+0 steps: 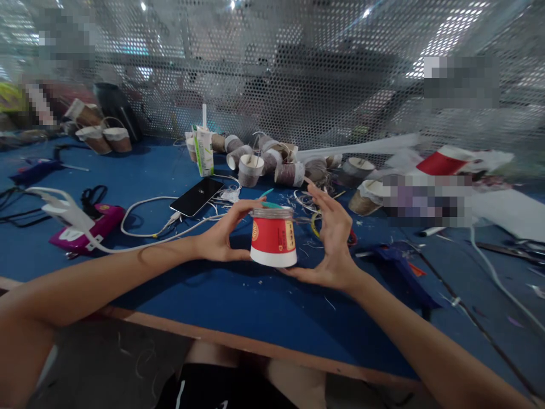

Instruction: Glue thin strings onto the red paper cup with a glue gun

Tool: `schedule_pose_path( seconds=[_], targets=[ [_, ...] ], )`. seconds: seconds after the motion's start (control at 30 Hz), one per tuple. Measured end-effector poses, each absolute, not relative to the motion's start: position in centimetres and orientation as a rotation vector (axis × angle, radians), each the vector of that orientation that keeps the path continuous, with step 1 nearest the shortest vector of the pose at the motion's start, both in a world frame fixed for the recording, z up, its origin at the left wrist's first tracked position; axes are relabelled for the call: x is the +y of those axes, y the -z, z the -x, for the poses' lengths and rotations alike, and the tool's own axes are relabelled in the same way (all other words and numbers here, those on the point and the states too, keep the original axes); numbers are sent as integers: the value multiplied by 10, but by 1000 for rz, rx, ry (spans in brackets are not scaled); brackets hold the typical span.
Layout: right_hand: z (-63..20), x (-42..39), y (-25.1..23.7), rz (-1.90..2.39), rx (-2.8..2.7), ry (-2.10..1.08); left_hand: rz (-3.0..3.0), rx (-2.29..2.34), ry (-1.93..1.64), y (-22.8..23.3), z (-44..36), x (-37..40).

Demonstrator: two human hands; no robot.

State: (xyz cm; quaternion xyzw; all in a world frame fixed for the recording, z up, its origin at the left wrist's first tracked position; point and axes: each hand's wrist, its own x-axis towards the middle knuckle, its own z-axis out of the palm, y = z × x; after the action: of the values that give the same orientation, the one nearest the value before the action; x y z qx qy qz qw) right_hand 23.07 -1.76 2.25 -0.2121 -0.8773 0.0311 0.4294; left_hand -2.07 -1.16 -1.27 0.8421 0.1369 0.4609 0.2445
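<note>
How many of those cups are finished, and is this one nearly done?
Finished-looking: a cluster of twine-wrapped cups lies at the back of the blue table, with more far left. In hand: the left hand and right hand hold an upside-down red cup, wrapped only in a narrow band at its top. Left: its red side is mostly bare.

Both forearms extended, left hand (221, 236) and right hand (332, 244) facing inward (fingers curled, raised).
</note>
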Motion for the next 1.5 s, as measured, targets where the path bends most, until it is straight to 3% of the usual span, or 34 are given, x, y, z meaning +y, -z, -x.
schedule_pose_path(
  seconds=[0.43,0.8,1.17,1.3,1.5],
  targets=[
    [-226,-24,-19,702,-2338,119,-2507,605,-1361,13,17,-15],
    [-224,-15,-6,662,-2196,-120,-2632,816,-1486,11,14,-17],
    [-225,-15,-11,658,-2198,-43,-2586,810,-1486,13,15,-14],
    [-233,-14,-27,913,-2158,256,-2549,810,-1591,15,15,-10],
    [-292,-43,-48,1569,-2023,388,-2369,823,-1718,23,15,-6]
  ],
)
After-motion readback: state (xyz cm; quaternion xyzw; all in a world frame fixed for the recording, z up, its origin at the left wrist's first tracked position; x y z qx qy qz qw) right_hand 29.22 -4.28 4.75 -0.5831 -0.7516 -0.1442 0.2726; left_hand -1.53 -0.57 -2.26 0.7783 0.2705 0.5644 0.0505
